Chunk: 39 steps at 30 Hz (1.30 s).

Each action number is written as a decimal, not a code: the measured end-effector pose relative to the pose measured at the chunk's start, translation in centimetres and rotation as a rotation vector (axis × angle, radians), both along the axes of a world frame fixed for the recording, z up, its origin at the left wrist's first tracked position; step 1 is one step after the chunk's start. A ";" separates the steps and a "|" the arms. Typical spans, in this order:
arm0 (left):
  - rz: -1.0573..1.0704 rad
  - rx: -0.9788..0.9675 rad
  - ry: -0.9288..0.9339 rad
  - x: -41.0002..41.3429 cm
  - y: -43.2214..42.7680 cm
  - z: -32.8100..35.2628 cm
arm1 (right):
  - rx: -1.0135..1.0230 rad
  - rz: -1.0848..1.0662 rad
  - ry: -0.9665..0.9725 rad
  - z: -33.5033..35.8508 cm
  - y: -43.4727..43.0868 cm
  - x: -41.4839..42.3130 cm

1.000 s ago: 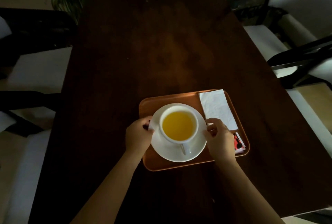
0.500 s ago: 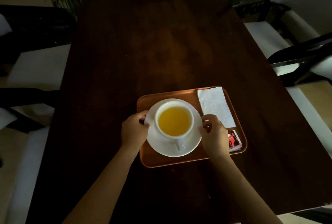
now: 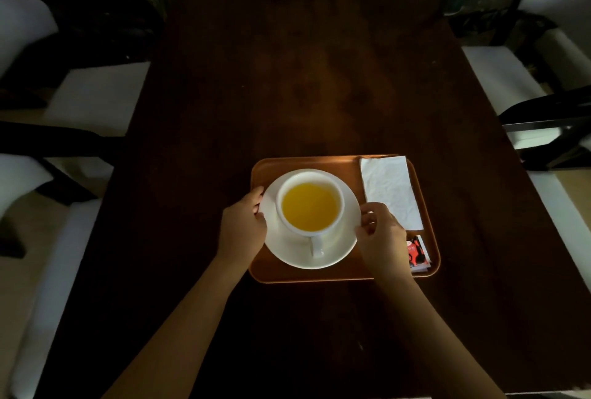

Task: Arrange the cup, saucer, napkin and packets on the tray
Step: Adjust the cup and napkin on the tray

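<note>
My tray (image 3: 319,274) is orange-brown, set on a very dark brown surface (image 3: 303,63). On it the cup (image 3: 289,179) and saucer (image 3: 319,259) are plain white, the drink inside a bright yellow-orange, and the napkin (image 3: 390,189) is white with a faint crinkled texture. The packets (image 3: 417,253) are red, black and white, and the chairs (image 3: 502,75) have white seats on black frames.

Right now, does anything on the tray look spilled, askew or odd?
No spill: the cup sits upright on the saucer, both hands at its rim. The napkin lies slightly angled; the packets are partly hidden by the right hand.
</note>
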<state>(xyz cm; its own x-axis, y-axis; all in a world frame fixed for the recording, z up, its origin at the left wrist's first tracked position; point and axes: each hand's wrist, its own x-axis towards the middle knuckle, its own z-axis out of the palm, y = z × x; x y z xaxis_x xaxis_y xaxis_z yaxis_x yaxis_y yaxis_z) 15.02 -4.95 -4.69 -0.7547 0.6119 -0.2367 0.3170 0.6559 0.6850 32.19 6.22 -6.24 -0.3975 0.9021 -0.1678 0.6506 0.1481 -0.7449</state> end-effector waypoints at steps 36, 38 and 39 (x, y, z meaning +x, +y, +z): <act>0.052 0.419 -0.268 6.0 1.0 -1.1 | -0.327 0.412 0.272 2.0 3.3 -0.6; -0.054 0.420 -0.205 4.6 0.9 -1.0 | -0.268 0.411 0.236 1.7 3.2 -0.5; -0.105 0.417 -0.202 4.0 0.8 -0.9 | -0.235 0.420 0.213 1.6 3.3 -0.5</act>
